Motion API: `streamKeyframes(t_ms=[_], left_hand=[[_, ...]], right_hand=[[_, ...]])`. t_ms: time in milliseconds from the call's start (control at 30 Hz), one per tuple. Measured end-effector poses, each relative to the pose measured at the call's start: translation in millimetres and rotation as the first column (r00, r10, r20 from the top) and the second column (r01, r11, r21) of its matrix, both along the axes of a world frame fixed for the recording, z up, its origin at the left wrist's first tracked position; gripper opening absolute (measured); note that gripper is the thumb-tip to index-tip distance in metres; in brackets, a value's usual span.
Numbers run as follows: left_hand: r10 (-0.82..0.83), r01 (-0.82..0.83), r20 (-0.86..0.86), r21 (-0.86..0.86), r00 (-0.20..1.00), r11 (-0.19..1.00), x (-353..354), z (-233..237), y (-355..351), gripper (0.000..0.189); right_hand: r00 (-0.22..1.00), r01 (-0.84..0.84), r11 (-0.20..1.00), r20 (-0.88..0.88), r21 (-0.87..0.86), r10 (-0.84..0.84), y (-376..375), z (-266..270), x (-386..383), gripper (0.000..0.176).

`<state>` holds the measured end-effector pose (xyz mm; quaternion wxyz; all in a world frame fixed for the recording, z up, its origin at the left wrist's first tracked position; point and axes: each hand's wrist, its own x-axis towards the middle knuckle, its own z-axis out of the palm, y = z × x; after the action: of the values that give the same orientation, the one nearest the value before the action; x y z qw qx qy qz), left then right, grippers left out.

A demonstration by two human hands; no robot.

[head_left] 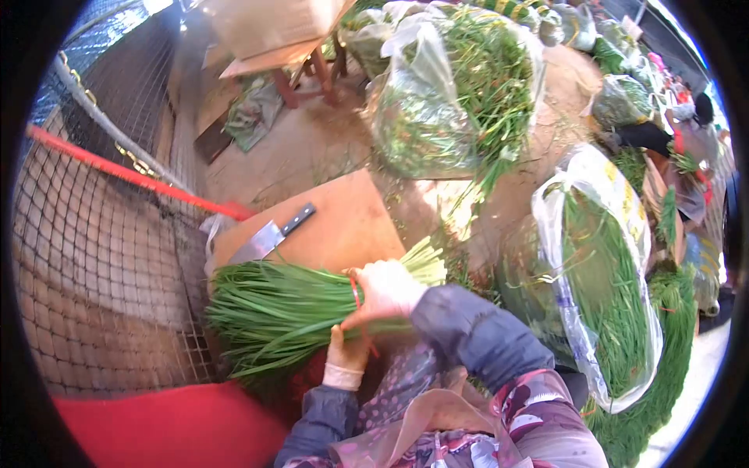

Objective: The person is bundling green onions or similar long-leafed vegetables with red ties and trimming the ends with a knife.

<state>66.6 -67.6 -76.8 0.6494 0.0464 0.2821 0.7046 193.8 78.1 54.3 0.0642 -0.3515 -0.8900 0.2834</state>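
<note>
Netting (101, 288): 8 to 10 o'clock, dark mesh; red rail (140, 178) slants across it.
Red cloth (172, 425): 7 to 8 o'clock, low, near the leaf tips.
Knife (269, 234): 9 o'clock, unheld on the cutting board (351, 207); handle up-right, blade close by the leaves. Risk: a sideways shove of greens could nudge it, or a hand reaching over could meet the blade; edge direction unclear.
Chive bunch (273, 308): 8 o'clock, lying across the board's near side, leaf tips left, pale stem ends (425, 261) right. Loose tips fan wide; they could snag or bend if dragged.
Left hand (347, 359): 6 o'clock, under the bunch, thumb upright against it near the tie; fingers hidden, so cannot tell if they pinch anything.
Red tie (356, 290): crosses the bunch between leaves and stem ends, loose-looking length below. Fastening not readable. If slack, stems could slide out; if overtight, it could bruise them.
Right hand (386, 288): 6 o'clock, curled over the stem end, thumb down toward the tie, grip closed around the bunch. Easing too soon could let it spring apart.
Upper plastic bag (425, 117): 12 to 1 o'clock, greens spilling from its side.
Open plastic bag (562, 288): 3 to 4 o'clock, long greens inside.
Co-worker (694, 148): 2 o'clock, well apart.
</note>
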Motion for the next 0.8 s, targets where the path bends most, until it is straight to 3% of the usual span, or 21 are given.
streamKeyframes(t_ms=[33,67,100,133,167,200,267,300,333,367,400,433,467,500,600,667,800], left_hand=[[0.01,-0.005,-0.138,0.041,0.99,0.999,-0.2,29.1,3.6,0.072],[-0.036,0.054,-0.218,0.075,0.975,0.996,-6.5,51.4,7.6,0.073],[0.123,-0.025,-0.455,0.216,0.882,0.976,-16.8,63.0,16.1,0.075],[0.119,-0.004,-0.699,0.164,0.705,0.986,-41.6,76.0,27.7,0.075],[0.101,-0.008,-0.879,0.111,0.467,0.994,-60.2,88.3,37.3,0.076],[0.115,0.005,-0.878,0.132,0.464,0.991,-61.9,98.6,43.7,0.076],[0.187,0.061,-0.805,0.266,0.564,0.962,-62.6,117.4,54.2,0.069],[0.213,0.082,-0.762,0.329,0.611,0.941,-62.9,125.8,57.7,0.066],[0.233,0.101,-0.718,0.39,0.656,0.915,-64.4,134.0,60.4,0.062],[0.249,0.117,-0.669,0.451,0.7,0.885,-66.7,140.4,64.3,0.059],[0.25,0.128,-0.705,0.437,0.664,0.89,-74.8,128.0,67.7,0.056],[0.284,0.105,-0.805,0.391,0.52,0.914,-91.3,93.7,73.1,0.053],[0.321,0.067,-0.908,0.35,0.269,0.934,-117.8,35.3,80.1,0.05],[0.346,0.033,-0.936,0.348,0.061,0.937,-141.1,-21.4,86.1,0.048],[0.306,0.064,-0.897,0.343,0.319,0.937,-82.1,91.8,98.6,0.046],[0.295,0.093,-0.892,0.345,0.342,0.934,-73.8,126.3,116.7,0.045],[0.265,0.124,-0.93,0.303,0.254,0.945,-73.8,131.7,130.9,0.043]], right_hand=[[1.0,-0.015,0.999,-0.02,0.033,0.016,-6.1,17.9,5.3,0.109],[1.0,-0.01,0.999,-0.022,0.048,0.011,-10.0,33.5,8.1,0.109],[0.991,0.045,0.99,-0.131,0.135,-0.027,-12.6,49.4,10.8,0.111],[0.968,0.109,0.969,-0.243,0.221,-0.054,-12.4,62.6,13.4,0.112],[0.93,0.137,0.97,-0.362,0.203,-0.055,-10.3,73.4,13.7,0.116],[0.928,0.149,0.963,-0.368,0.223,-0.058,-10.6,77.9,12.9,0.116],[0.732,0.263,0.958,-0.671,0.118,-0.118,-4.4,68.5,7.1,0.122],[0.69,0.11,0.993,-0.715,-0.051,-0.113,6.1,47.1,0.2,0.116],[0.683,0.117,0.992,-0.723,-0.038,-0.108,1.1,50.8,1.8,0.116],[0.704,0.05,0.973,-0.683,-0.224,-0.193,-3.8,54.1,4.3,0.11],[0.73,-0.013,0.913,-0.628,-0.408,-0.27,-10.1,55.5,6.0,0.104],[0.859,-0.151,0.809,-0.481,-0.568,-0.177,0.6,23.5,-3.1,0.093],[0.941,-0.231,0.656,-0.336,-0.718,-0.037,14.5,-7.6,-10.2,0.084],[0.942,-0.253,0.572,-0.334,-0.78,-0.038,9.8,-15.3,-9.2,0.083],[0.867,-0.242,0.557,-0.434,-0.795,-0.244,-4.6,-6.1,0.8,0.081],[0.826,-0.233,0.585,-0.476,-0.777,-0.303,-9.0,-4.1,-1.6,0.08],[0.738,-0.197,0.723,-0.586,-0.662,-0.336,-30.5,-0.8,-6.0,0.077]])
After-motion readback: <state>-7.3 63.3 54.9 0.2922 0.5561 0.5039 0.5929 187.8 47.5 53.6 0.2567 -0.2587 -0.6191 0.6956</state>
